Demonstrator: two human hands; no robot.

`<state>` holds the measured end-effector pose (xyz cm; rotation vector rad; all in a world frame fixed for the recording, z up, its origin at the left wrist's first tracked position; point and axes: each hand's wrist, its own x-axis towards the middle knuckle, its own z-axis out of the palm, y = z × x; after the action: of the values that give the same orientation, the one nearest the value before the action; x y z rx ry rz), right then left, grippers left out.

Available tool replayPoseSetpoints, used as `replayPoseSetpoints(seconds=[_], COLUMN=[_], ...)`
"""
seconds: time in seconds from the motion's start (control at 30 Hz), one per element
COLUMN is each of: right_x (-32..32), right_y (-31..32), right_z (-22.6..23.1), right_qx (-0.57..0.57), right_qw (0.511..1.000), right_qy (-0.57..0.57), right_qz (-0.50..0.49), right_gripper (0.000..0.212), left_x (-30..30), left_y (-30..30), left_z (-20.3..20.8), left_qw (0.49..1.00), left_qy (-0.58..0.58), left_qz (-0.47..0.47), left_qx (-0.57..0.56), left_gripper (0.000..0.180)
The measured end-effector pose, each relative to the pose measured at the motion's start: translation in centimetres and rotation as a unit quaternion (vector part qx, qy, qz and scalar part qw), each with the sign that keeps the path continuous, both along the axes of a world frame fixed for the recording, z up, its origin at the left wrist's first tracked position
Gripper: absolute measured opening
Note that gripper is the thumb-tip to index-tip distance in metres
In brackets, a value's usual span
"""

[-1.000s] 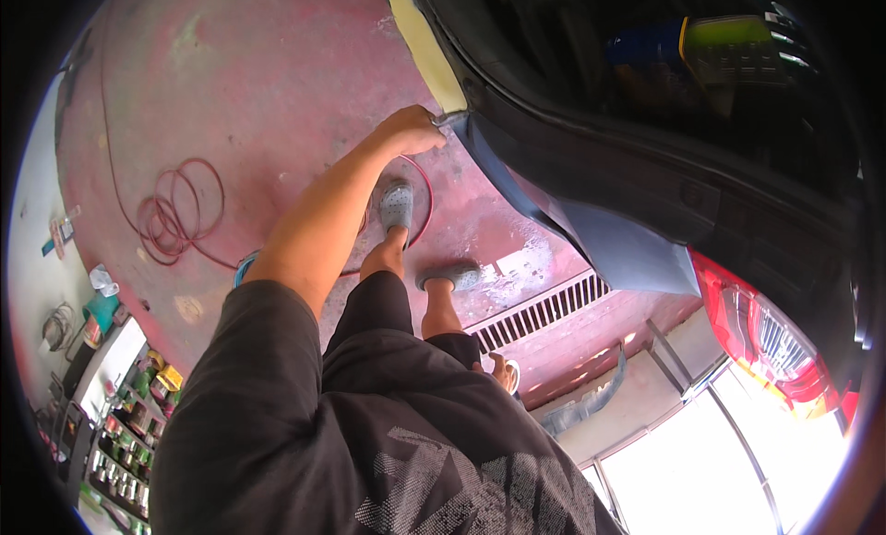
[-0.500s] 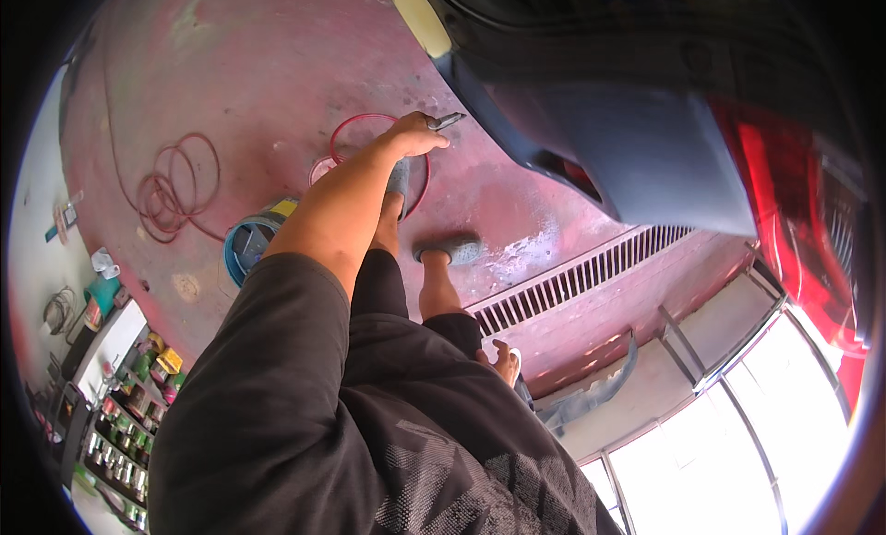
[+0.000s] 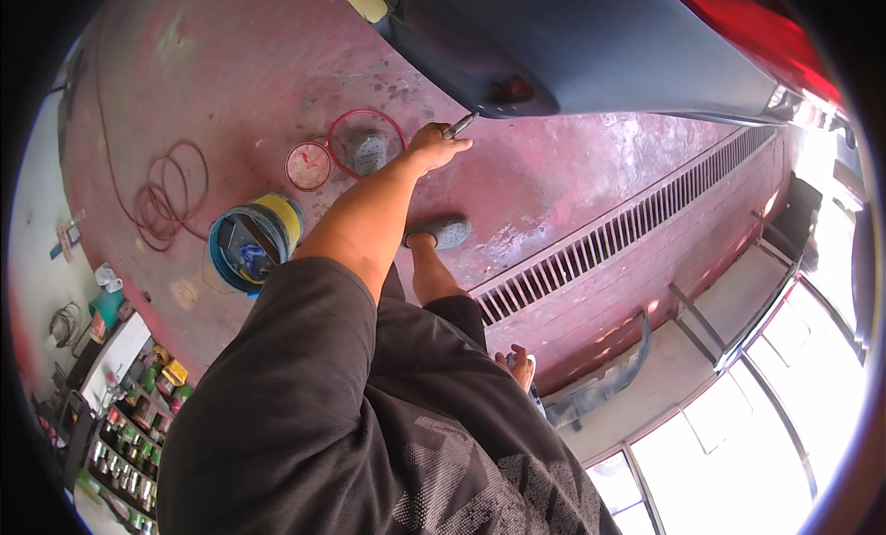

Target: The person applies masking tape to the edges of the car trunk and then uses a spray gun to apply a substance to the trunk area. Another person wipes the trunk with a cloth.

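My left hand (image 3: 437, 148), at the end of my outstretched arm, is closed around a slim grey metal tool (image 3: 460, 126). Its tip points up and right, close to the lower edge of a dark grey car bumper (image 3: 609, 60). I cannot tell whether the tip touches the bumper. A red hose (image 3: 342, 121) loops on the floor beside this hand; whether it joins the tool is hidden. Low beside my shorts, my right hand (image 3: 520, 365) has curled fingers, with something pale partly showing at it, too hidden to name.
A blue bucket (image 3: 219, 249) with things inside stands left of my arm, near a round reddish lid-like disc (image 3: 307, 166). More hose (image 3: 166, 203) lies coiled farther left. A floor grate (image 3: 609, 240) runs along the right. Shelves of cans (image 3: 125, 447) stand lower left.
My view has shifted, so the bumper sits higher and more of the bucket and grate shows. My left hand appears slightly right and lower, its tool tilted more upward beside the bumper's edge.
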<state>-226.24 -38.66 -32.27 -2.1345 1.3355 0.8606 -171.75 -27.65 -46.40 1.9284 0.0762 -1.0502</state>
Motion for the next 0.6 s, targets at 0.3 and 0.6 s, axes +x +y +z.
replayPoseSetpoints(seconds=[0.3,0.6], right_x=[-3.1,-5.2], right_y=[-3.7,-6.9], right_z=[-0.9,-1.3], right_qx=[0.002,-0.046], right_qw=[0.999,0.997], right_qy=[-0.05,-0.064], right_qz=[-0.018,-0.007], right_gripper=[0.064,0.06], left_x=[-1.1,-3.0], left_y=[-2.8,-0.9], left_z=[6.7,17.6], left_qw=[0.984,0.967], left_qy=[0.102,0.113], left_qz=[0.117,0.12], left_qx=[-0.09,-0.193], left_gripper=[0.026,0.021])
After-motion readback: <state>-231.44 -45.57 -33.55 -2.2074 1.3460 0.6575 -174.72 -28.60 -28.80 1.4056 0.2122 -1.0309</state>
